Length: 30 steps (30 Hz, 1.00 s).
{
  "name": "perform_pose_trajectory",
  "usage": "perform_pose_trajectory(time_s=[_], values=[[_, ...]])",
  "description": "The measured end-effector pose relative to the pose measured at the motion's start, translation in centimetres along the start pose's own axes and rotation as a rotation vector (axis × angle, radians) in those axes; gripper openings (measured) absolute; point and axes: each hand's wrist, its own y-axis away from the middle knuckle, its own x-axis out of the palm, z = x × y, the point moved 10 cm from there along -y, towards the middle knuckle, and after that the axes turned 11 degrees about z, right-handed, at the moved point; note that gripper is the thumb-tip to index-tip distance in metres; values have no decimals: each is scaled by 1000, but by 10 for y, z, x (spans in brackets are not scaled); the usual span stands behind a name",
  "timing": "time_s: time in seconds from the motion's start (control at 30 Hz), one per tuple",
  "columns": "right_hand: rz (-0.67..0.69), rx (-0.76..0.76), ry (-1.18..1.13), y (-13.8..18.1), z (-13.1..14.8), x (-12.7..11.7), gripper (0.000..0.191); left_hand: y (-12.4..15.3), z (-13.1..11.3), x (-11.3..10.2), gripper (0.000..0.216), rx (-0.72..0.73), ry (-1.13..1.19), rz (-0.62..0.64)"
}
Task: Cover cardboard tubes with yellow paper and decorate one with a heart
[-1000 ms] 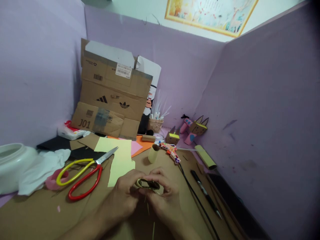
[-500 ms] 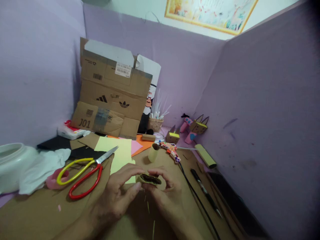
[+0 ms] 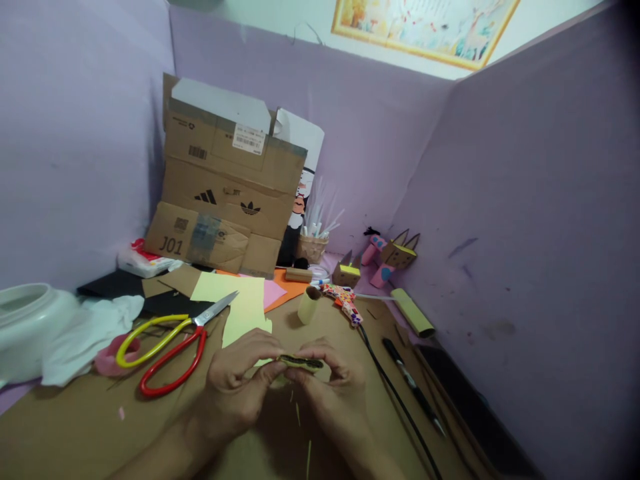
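Observation:
Between both hands is a short cardboard tube, covered in pale yellow paper outside and dark brown inside, pressed nearly flat with its open end towards me. My left hand pinches its left end between thumb and fingers. On its right end, my right hand grips in the same way, thumb underneath. Just beyond the hands a second yellow-covered tube stands upright. Left of my left hand lie scissors with one yellow and one red handle, and pale yellow paper.
A patterned glue gun with a black cord lies right of the standing tube. Further right are a black pen and a long yellow tube. A white pot stands left. An unfolded cardboard box leans at the back.
Both hands have squeezed the tube flatter, so its opening is now a narrow slit. The view has shifted very slightly; the other things stay in place.

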Motion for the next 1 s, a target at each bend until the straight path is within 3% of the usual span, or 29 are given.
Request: perform_pose_trajectory(time_s=[0.13,0.3,0.43,0.63,0.77,0.87,1.0], values=[[-37,88,-61,0,-9,-4,12,3,20,6,13,-274,-26,107],[-86,289,-182,2,-33,-3,21,11,36,37,58,-487,-100,337],[-1,318,-212,0,-35,10,35,13,42,51,59,-530,-25,367],[178,262,-177,-3,-29,18,64,9,40,45,38,-576,160,320],[294,187,-208,-5,-25,22,64,11,39,51,44,-551,255,358],[364,116,-210,-6,-22,25,56,18,49,52,54,-589,189,371],[391,74,-86,-6,-18,29,52,22,58,45,65,-570,-100,316]])
